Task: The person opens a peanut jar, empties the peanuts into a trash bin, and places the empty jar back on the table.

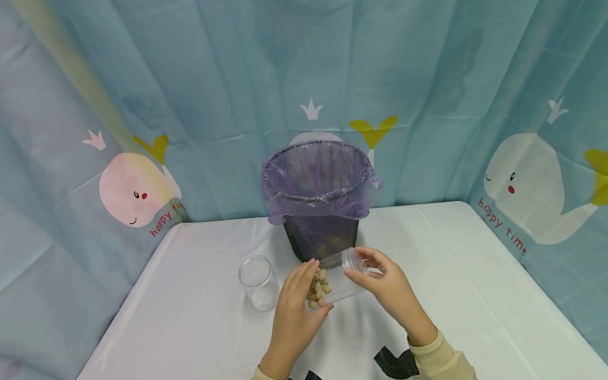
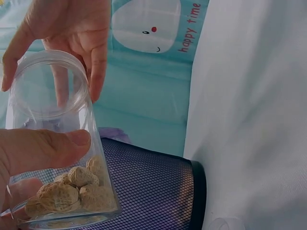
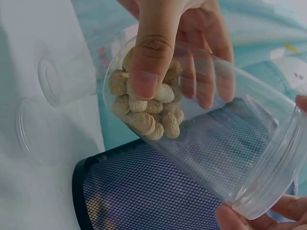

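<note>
Left hand (image 1: 294,314): my forearm came up from the lower edge of the head view, fingers laid along the far side of a clear jar (image 1: 343,287), thumb on the near side, so that I gripped it about its base end. The left wrist view showed the thumb lying across the jar wall.

Right hand (image 1: 388,285): reached in from the lower right, thumb and fingers parted around the jar's ridged end and pinching it.

Jar: tilted between both hands, in front of the mesh bin (image 1: 328,232) and above the white table (image 1: 190,327). Peanuts (image 3: 139,120) were gathered at the base end, partly covered by my left thumb and fingers. A second clear jar (image 1: 258,285) stood to the left of my left hand. A purple liner (image 1: 294,211) was folded over the bin's rim.

Hard to make out: whether the ridged end was a lid or the jar's own neck, I could not tell. A clear disc (image 3: 36,132) on the table was faint. A brownish patch showed through the mesh near the bin's base, unidentifiable. In the right wrist view my right hand was cut off by the frame edge; in the head view a black strap (image 1: 399,364) by my right sleeve (image 1: 442,359) was only partly visible.
</note>
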### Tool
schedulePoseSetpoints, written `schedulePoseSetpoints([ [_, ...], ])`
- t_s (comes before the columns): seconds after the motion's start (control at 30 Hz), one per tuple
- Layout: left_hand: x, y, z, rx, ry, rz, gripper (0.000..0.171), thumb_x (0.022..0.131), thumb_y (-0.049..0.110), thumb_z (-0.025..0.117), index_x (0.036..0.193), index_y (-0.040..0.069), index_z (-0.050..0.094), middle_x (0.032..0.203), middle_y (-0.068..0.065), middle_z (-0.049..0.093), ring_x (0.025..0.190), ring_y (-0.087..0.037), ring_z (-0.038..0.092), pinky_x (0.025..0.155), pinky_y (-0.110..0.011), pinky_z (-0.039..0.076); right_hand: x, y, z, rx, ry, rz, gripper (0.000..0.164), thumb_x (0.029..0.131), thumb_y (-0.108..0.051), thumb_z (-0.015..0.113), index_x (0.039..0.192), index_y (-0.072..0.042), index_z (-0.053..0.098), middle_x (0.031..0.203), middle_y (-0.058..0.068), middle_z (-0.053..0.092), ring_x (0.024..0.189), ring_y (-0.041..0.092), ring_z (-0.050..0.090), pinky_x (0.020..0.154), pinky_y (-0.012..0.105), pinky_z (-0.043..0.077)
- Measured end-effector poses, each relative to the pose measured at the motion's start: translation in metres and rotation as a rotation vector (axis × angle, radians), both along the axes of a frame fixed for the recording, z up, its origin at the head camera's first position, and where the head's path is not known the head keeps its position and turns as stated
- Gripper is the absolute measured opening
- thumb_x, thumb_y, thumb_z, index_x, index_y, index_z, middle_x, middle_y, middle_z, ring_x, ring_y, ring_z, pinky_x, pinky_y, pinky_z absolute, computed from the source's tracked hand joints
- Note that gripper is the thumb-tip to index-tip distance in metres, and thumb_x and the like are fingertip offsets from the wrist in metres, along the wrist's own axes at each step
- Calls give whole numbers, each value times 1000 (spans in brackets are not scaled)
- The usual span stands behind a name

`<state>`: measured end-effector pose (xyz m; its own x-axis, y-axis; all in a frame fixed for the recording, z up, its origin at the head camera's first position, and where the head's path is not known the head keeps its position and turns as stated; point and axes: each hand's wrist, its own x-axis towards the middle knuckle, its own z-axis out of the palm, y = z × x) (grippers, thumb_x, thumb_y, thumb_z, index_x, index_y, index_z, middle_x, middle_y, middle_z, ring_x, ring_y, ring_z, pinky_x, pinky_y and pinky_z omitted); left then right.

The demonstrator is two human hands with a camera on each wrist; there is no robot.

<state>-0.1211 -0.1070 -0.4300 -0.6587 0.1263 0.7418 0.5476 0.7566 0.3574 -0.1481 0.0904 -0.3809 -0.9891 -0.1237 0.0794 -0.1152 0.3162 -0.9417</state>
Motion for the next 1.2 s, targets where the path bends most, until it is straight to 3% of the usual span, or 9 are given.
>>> schedulePoseSetpoints([
  [0.17, 1, 0, -1, 3, -7, -2, 103, 47, 9, 100, 140, 11, 55, 137, -6, 61, 125, -24, 57, 102, -37, 53, 1, 1, -1, -13, 29, 37, 60, 89, -27, 74, 141, -8, 52, 144, 10, 54, 131, 29, 49, 111, 52, 46],
  [0.37, 1, 1, -1, -2, -11, -3, 103, 48, 10, 100, 140, 11, 55, 138, -6, 61, 126, -25, 57, 103, -39, 53, 1, 0, 2, -21, -11, 40, 74, 89, -30, 74, 150, -9, 38, 154, 11, 40, 135, 32, 43, 113, 56, 41],
  [0.63, 1, 0, 0, -6, -7, -8, 102, 48, 9, 100, 140, 10, 55, 136, -8, 62, 125, -26, 57, 102, -39, 53, 1, -1, 1, -34, -1, 1, 58, 88, -29, 76, 138, -10, 54, 138, 10, 56, 128, 26, 51, 110, 52, 46],
  [0.77, 1, 0, 0, -3, -6, -17, 102, 49, 9, 99, 140, 10, 55, 135, -11, 62, 125, -26, 57, 102, -40, 53, 1, 0, 0, -49, 27, 27, 62, 88, -26, 75, 142, -8, 50, 144, 11, 52, 133, 30, 47, 113, 56, 43],
  [0.93, 1, 0, 1, -2, -6, -21, 102, 49, 9, 99, 140, 10, 55, 138, -8, 60, 126, -26, 56, 103, -39, 52, 1, 0, 2, -38, -4, 25, 73, 89, -28, 75, 149, -8, 39, 149, 12, 46, 135, 31, 43, 114, 57, 40],
  [1.2, 2, 0, 0, 5, -24, -15, 101, 50, 8, 99, 140, 11, 55, 139, -6, 60, 127, -25, 55, 103, -39, 52, 1, 0, 4, 3, -52, 24, 64, 89, -35, 73, 143, -10, 50, 142, 12, 53, 132, 28, 48, 110, 52, 46],
])
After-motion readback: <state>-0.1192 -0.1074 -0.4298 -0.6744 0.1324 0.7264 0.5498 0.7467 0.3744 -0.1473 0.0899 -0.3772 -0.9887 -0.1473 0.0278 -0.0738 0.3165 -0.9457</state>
